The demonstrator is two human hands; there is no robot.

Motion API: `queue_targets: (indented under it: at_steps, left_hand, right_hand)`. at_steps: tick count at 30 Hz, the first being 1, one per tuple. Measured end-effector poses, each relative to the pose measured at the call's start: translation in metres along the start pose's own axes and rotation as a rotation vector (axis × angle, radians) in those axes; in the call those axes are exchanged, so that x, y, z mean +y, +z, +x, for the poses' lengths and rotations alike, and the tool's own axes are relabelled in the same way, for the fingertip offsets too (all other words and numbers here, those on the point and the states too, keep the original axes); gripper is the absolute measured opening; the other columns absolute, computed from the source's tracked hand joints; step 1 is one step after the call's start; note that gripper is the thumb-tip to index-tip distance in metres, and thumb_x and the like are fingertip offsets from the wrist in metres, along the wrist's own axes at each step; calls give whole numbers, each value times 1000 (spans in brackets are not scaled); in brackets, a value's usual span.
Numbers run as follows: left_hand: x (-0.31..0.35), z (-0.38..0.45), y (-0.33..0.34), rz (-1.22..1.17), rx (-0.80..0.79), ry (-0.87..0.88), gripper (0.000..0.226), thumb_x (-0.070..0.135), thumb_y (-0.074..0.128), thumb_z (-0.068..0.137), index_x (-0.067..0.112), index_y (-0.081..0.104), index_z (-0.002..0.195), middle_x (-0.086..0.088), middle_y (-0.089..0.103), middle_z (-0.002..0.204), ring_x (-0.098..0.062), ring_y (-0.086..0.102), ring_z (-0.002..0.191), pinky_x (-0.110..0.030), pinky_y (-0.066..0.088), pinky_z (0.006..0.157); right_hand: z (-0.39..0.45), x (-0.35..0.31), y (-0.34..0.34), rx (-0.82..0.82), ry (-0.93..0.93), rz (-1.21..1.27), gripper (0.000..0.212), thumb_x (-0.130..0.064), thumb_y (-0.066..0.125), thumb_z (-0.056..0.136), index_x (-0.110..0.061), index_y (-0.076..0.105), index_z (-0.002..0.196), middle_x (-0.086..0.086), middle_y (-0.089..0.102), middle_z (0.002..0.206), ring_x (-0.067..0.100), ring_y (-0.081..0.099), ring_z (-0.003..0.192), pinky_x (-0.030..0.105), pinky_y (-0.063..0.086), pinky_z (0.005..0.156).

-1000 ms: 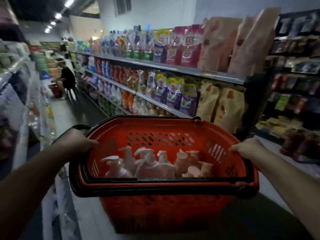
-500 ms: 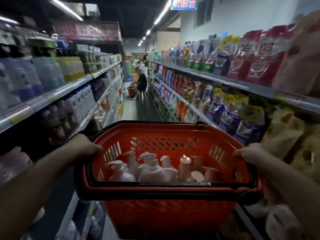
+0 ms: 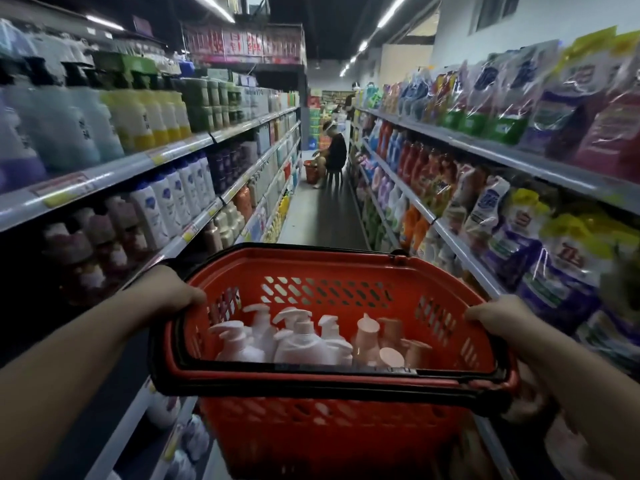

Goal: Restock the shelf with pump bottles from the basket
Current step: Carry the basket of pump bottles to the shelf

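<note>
Pump bottles (image 3: 298, 341), white and peach, stand crowded in a red basket (image 3: 346, 438) carried down a supermarket aisle, the left hand (image 3: 166, 296) and right hand (image 3: 498, 318) each curled over a side rim. Loosely packed, the bottles could topple if the basket tilts, and a swing could clip the bagged goods just beside the right hand. A second earlier the view faced the right-hand shelving; now it looks down the aisle, with the bottle-lined left shelf (image 3: 114, 174) in sight.
</note>
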State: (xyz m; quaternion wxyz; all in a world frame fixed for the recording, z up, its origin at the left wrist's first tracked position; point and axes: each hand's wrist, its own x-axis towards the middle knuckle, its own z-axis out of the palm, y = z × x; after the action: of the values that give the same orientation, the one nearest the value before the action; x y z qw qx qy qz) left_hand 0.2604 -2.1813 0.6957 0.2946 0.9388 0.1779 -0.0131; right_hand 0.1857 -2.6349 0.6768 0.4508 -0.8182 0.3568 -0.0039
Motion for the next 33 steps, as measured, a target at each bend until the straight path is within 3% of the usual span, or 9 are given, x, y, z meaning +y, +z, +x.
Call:
queue_targets:
  at_steps: [5, 10, 12, 16, 20, 23, 26, 29, 33]
  left_hand:
    - [35, 71, 19, 0, 7, -35, 50, 36, 86, 54, 4, 70, 90, -13, 72, 81, -27, 70, 68, -40, 60, 73]
    - [77, 127, 34, -6, 80, -47, 52, 29, 86, 62, 10, 69, 107, -13, 70, 83, -27, 68, 69, -35, 58, 72]
    - [93, 150, 41, -2, 100, -61, 54, 29, 86, 64, 13, 67, 112, -13, 70, 85, -26, 67, 69, -33, 57, 70]
    - [116, 194, 56, -8, 140, -169, 53, 31, 85, 62, 11, 68, 108, -11, 69, 81, -25, 67, 66, -29, 53, 61]
    - [134, 230, 71, -46, 230, -269, 44, 28, 86, 66, 1, 68, 96, -12, 64, 75, -25, 63, 66, -29, 45, 58]
    - [141, 254, 80, -76, 279, -304, 46, 22, 84, 70, 12, 63, 110, -12, 64, 85, -26, 62, 68, -30, 49, 64]
    - [141, 275, 84, -89, 297, -398, 60, 32, 86, 60, 3, 68, 110, -15, 69, 90, -27, 67, 72, -35, 57, 73]
    - [134, 300, 87, -116, 328, -420, 69, 41, 79, 44, 9, 69, 104, -14, 72, 88, -27, 69, 71, -39, 59, 73]
    - [126, 325, 83, -109, 345, -458, 57, 34, 81, 54, 15, 69, 107, -12, 72, 97, -28, 68, 78, -37, 58, 77]
  right_hand:
    - [86, -48, 14, -5, -55, -3, 31, -7, 72, 84, 8, 58, 107, 22, 68, 83, 28, 67, 59, 23, 46, 35]
    - [175, -94, 34, 3, -117, 8, 24, -7, 77, 78, 5, 59, 88, 21, 66, 72, 29, 66, 59, 31, 52, 52]
    - [218, -114, 46, -20, -124, -16, 28, -9, 79, 76, 6, 61, 92, 20, 68, 73, 29, 68, 60, 33, 55, 55]
    - [301, -163, 75, -97, -195, -42, 38, -12, 82, 72, 8, 63, 100, 20, 68, 76, 30, 68, 63, 38, 59, 61]
    - [367, -219, 101, -148, -302, -118, 28, -18, 80, 74, -1, 59, 75, 18, 67, 76, 34, 69, 72, 41, 59, 74]
    - [414, -256, 130, -174, -366, -151, 25, -18, 80, 71, -1, 62, 75, 17, 69, 75, 33, 69, 71, 43, 59, 76]
    - [455, -288, 161, -217, -418, -191, 21, -19, 77, 67, -1, 69, 75, 17, 71, 71, 33, 70, 67, 47, 61, 72]
    - [480, -318, 193, -271, -456, -251, 20, -20, 76, 68, -1, 70, 74, 16, 71, 69, 31, 69, 66, 42, 60, 68]
    - [496, -352, 237, -352, -466, -265, 17, -17, 75, 73, -1, 69, 76, 15, 70, 68, 30, 69, 64, 36, 58, 63]
